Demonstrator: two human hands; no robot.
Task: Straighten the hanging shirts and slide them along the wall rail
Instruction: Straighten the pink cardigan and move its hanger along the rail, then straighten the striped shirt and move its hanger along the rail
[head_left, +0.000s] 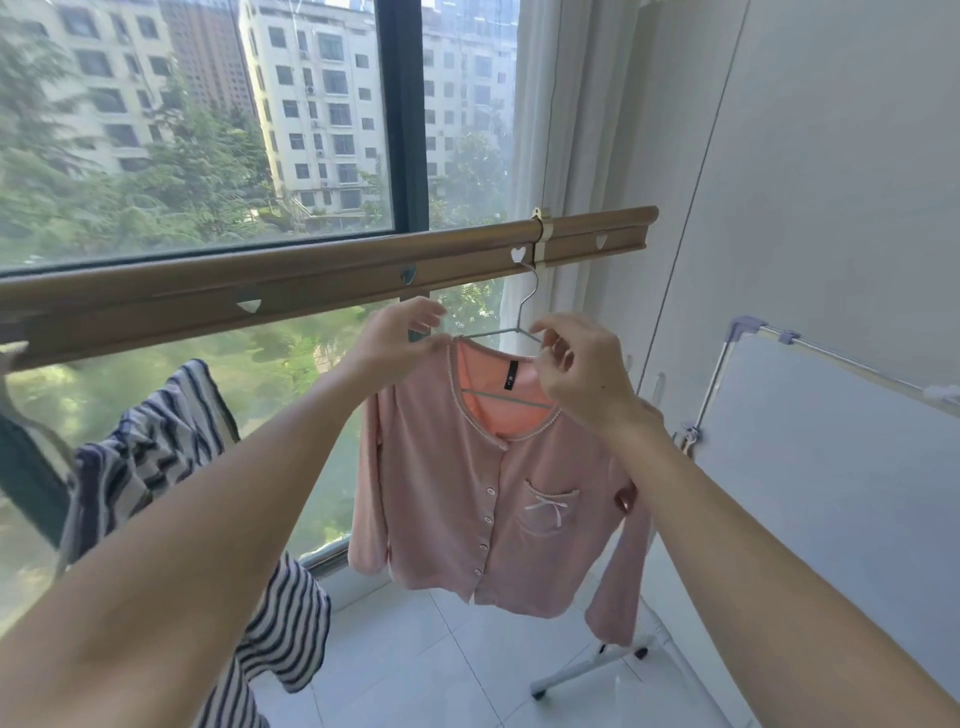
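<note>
A pink buttoned shirt (483, 499) with a bow pocket hangs on a thin wire hanger (524, 312). The hanger's hook sits in a heart-shaped hole of the brown wall rail (311, 283). My left hand (400, 338) pinches the shirt's left shoulder at the collar. My right hand (582, 369) holds the right shoulder and the hanger arm beneath it. A navy and white striped shirt (171, 447) hangs crumpled further left, partly hidden behind my left forearm.
A large window lies behind the rail. A white folding drying rack (737, 374) stands against the right wall, its wheeled foot (587, 670) on the tiled floor below the pink shirt. A dark green garment (26, 478) hangs at the far left.
</note>
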